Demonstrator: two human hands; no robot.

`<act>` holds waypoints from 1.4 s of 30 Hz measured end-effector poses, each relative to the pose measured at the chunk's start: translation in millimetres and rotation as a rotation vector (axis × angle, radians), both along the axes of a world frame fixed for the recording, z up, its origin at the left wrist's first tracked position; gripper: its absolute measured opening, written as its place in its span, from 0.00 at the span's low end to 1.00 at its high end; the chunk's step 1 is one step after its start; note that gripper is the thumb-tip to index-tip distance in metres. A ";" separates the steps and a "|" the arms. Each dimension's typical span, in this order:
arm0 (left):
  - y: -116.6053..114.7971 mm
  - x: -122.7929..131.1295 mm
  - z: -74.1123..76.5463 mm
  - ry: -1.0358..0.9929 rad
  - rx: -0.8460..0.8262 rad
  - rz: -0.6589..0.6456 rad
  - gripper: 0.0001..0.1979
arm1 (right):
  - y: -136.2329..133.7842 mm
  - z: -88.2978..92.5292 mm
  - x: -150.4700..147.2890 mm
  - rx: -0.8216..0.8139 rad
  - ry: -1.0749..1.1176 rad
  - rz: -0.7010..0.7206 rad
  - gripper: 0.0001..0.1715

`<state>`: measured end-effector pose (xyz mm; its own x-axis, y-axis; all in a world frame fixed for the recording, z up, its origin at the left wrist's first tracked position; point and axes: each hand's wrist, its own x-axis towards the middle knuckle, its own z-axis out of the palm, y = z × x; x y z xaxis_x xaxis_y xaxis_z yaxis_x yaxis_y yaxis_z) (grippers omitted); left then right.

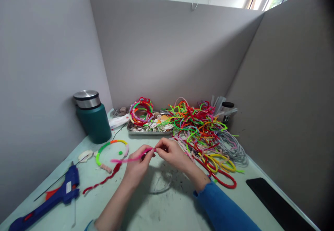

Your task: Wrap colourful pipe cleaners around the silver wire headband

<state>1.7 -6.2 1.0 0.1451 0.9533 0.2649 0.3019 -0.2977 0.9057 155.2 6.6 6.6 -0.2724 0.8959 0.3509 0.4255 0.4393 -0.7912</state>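
A bright pink pipe cleaner [133, 159] runs between my hands above the table. My left hand [138, 166] pinches it, and its loose end points left. The fingertips of my right hand [171, 153] are closed on the other end, close to the left fingertips. Below them a grey curved wire [161, 190] lies on the table, partly in shadow. To the left of my left hand rests a ring wrapped in coloured pipe cleaner [98, 157], with a gap in its lower right side. Beside it is a twisted dark red pipe cleaner [104, 181].
A blue glue gun [64, 191] lies at left, near a green bottle [96, 123]. At the back stand a metal tray [150, 133] of shells, several wrapped rings [134, 110] and a tangled pipe cleaner pile [195, 119]. Grey wire coils [236, 149] and a black flat object [273, 199] are right.
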 end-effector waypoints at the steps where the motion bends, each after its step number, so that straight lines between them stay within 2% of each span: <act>1: 0.2 -0.3 1.0 -0.011 -0.012 0.001 0.12 | -0.2 0.1 -0.3 0.005 -0.008 0.000 0.06; 7: 5.4 -4.0 -3.1 -0.097 -0.190 -0.001 0.11 | -2.1 0.3 -3.6 0.040 -0.050 0.000 0.06; 11: 7.7 -5.1 -8.7 -0.299 -0.367 -0.056 0.11 | -5.1 2.3 -5.7 0.062 -0.072 0.022 0.06; 14: 7.5 -4.4 -8.6 -0.369 -0.425 -0.075 0.11 | -6.1 3.5 -5.9 0.056 -0.071 0.031 0.07; 22: 8.0 -2.2 -5.9 -0.332 -0.425 -0.022 0.13 | -1.1 2.3 -0.5 -0.042 -0.031 -0.001 0.12; 31: 10.8 -3.3 -12.6 -0.288 -0.392 0.015 0.11 | -5.0 4.2 -2.8 0.056 -0.138 0.021 0.06; 42: 10.2 -3.3 -10.3 -0.294 -0.394 0.069 0.07 | -5.6 7.2 -2.1 0.072 -0.150 0.024 0.05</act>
<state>-1.7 4.1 -9.4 0.0511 0.9940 -0.0972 0.0242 0.0960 0.9951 153.2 1.0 13.8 -0.3479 0.8625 0.3675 0.5248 0.5040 -0.6860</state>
